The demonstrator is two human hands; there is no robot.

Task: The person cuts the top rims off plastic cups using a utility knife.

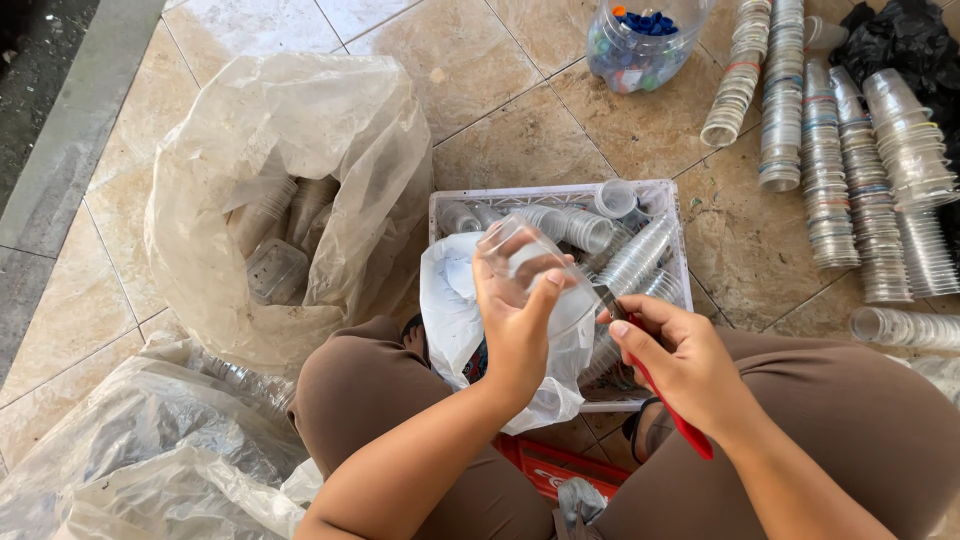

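Rows of stacked cups point(830, 150) lie beside a jar of caps point(640, 40).

Recycling sorting spot: stacked plastic cups point(822, 150)

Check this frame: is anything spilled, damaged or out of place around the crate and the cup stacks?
Nothing looks spilled or broken. The left hand holds a clear plastic cup over the white crate; the right hand holds a red-handled cutter. One stack of cups lies crosswise to the ordered rows on the tiled floor.
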